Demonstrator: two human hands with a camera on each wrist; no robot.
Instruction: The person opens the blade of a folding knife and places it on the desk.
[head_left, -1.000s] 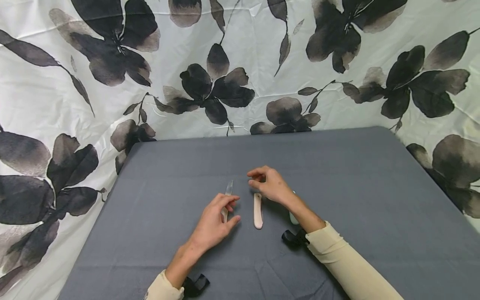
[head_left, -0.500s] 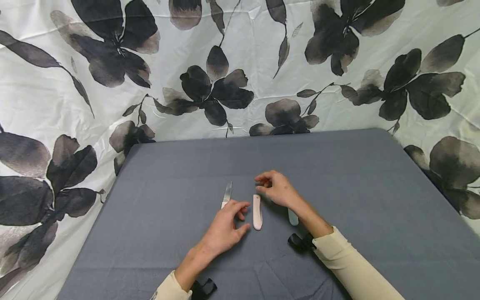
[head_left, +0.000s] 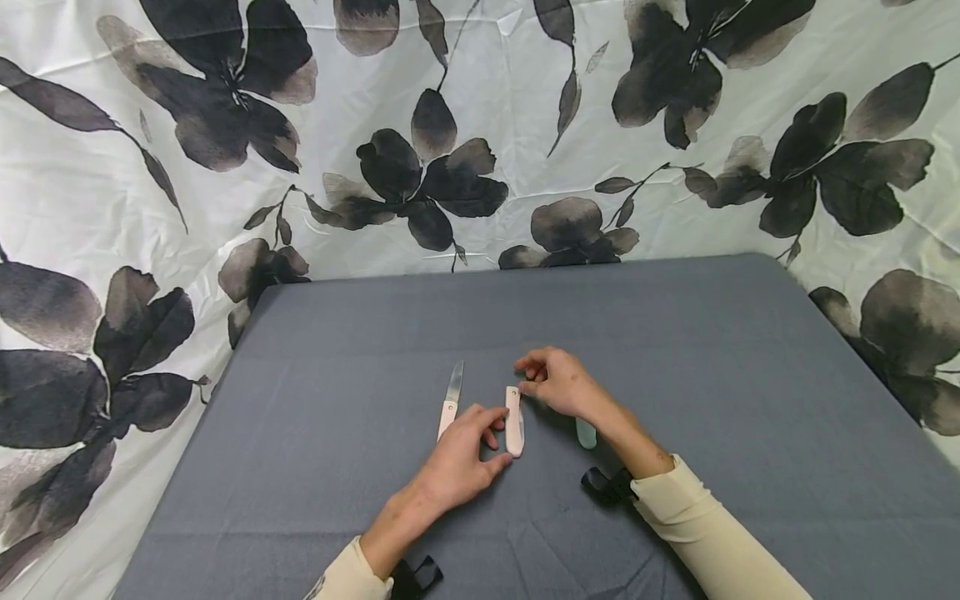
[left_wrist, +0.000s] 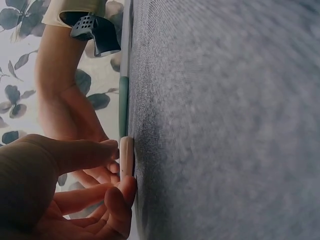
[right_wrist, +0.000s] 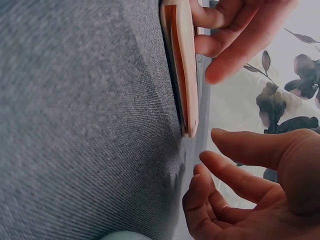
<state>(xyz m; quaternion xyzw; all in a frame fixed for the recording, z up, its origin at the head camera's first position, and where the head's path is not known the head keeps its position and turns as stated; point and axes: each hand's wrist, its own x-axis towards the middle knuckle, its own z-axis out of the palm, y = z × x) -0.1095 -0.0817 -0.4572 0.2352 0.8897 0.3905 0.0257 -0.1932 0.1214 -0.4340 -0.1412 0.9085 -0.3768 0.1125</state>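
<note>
A folded pale-pink pocket knife (head_left: 513, 425) lies on the grey cloth between both hands. My left hand (head_left: 461, 458) is at its left side, fingertips at the handle's edge and thumb by its lower end. In the right wrist view, the blade slot of this pocket knife (right_wrist: 182, 70) faces the camera, with left fingers (right_wrist: 207, 45) against its far side. Loosely bent and holding nothing, my right hand (head_left: 562, 383) hovers beside the upper end. To the left lies a second pink pocket knife (head_left: 452, 404), its blade pointing away; my left hand hides its handle's end.
A mint-green handle (head_left: 586, 433) shows partly from under the right forearm. Black wrist cameras (head_left: 607, 487) hang at both cuffs. The cloth-covered table (head_left: 337, 358) ends at a floral curtain (head_left: 300, 125) behind.
My left hand has left the unfolded pocket knife and moved right to the folded one, uncovering the first one's handle. My right hand has shifted slightly right and nearer.
</note>
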